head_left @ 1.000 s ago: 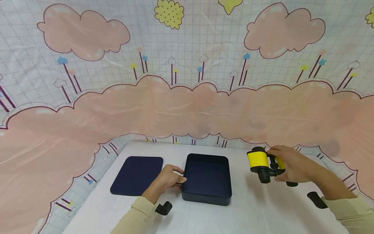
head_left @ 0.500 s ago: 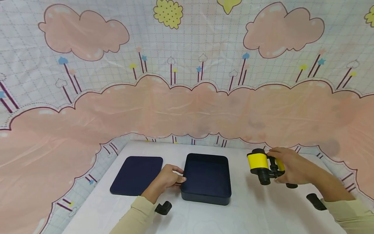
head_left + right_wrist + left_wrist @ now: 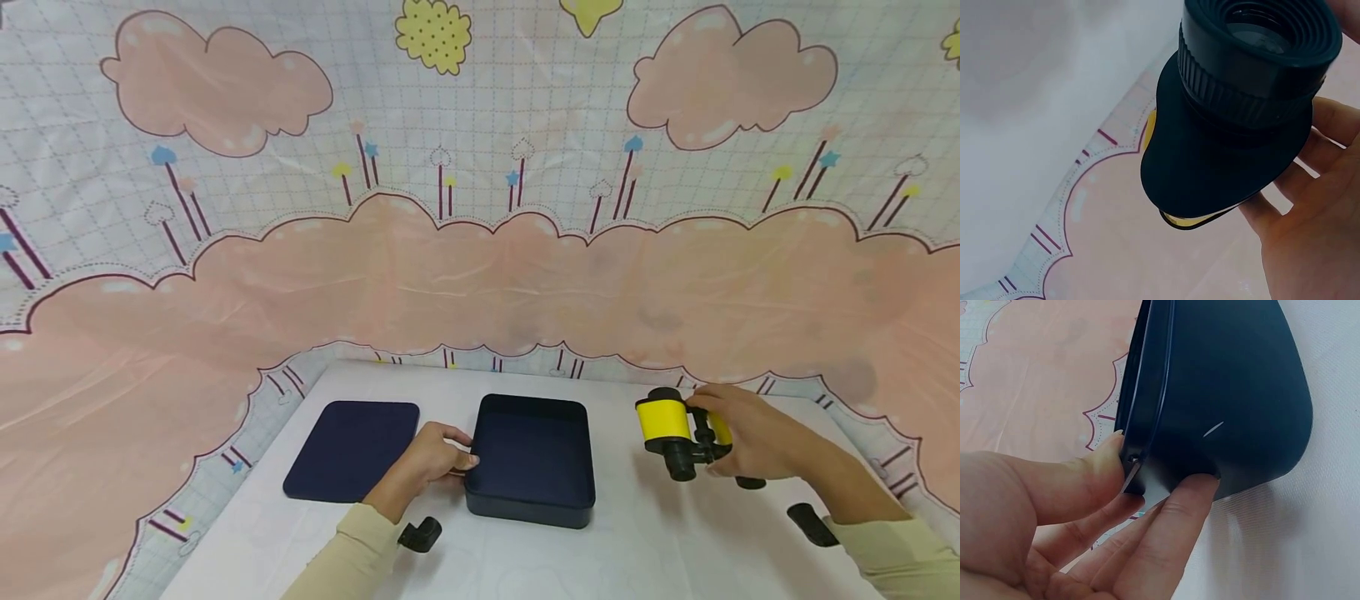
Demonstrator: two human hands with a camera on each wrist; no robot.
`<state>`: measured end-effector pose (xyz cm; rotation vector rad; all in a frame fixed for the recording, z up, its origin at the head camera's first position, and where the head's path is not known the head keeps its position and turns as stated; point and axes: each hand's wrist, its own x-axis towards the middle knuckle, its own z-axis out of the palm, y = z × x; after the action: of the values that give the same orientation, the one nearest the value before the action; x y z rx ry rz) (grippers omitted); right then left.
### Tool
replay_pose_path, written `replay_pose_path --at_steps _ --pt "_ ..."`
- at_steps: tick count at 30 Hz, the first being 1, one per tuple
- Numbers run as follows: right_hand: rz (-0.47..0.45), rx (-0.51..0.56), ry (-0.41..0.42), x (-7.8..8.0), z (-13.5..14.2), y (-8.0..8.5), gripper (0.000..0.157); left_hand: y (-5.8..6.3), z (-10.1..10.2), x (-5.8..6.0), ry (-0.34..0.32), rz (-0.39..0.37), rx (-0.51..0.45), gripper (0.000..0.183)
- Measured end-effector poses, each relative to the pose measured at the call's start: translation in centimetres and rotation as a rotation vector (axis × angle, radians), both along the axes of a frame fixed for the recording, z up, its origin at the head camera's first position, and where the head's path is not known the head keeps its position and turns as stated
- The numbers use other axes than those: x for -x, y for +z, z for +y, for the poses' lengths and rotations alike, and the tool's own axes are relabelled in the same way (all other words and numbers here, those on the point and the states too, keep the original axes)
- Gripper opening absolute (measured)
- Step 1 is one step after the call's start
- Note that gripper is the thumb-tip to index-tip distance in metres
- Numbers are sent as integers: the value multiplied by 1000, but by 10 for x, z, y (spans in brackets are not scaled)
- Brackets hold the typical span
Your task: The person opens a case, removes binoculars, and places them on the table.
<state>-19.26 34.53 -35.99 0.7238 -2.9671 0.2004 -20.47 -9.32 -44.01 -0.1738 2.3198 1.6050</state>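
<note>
A dark navy rectangular box (image 3: 525, 510) with no cover on it sits mid-table, its inside visible. My left hand (image 3: 429, 457) pinches the box's left side; in the left wrist view the thumb (image 3: 1079, 481) lies at the rim and the fingers press the outer wall (image 3: 1247, 375). To the right of the box, my right hand (image 3: 761, 433) grips yellow-and-black binoculars (image 3: 664, 419) above the tabletop. The right wrist view has a black eyepiece (image 3: 1254, 75) close up, with fingers round the far side. A flat navy lid (image 3: 352, 450) lies left of the box, partly behind the left hand.
The white table (image 3: 637, 558) meets a patterned cloth backdrop (image 3: 450, 283) at the back and sides. Black wrist-worn devices (image 3: 420, 534) show by both forearms.
My right hand has lowered slightly with the binoculars. The left hand, the box and the lid stay where they were.
</note>
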Motion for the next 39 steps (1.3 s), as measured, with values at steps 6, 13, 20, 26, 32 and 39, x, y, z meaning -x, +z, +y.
replay_pose_path --at_steps 6,13,20,26,32,39 --pt "2 -10 -2 1 1 -4 87 -1 0 -1 -4 3 -4 38" --pt "-1 14 9 1 1 -7 84 0 0 1 -2 1 3 38" --pt "-24 17 1 1 0 -13 83 -3 -1 2 -8 -4 14 38" --pt "-33 12 1 2 0 -17 84 -3 -2 3 -10 2 3 39" --pt "-43 21 4 3 1 -22 84 -1 -2 3 -13 6 13 38" --pt "-73 25 -13 3 0 -26 84 0 0 1 -2 2 14 37"
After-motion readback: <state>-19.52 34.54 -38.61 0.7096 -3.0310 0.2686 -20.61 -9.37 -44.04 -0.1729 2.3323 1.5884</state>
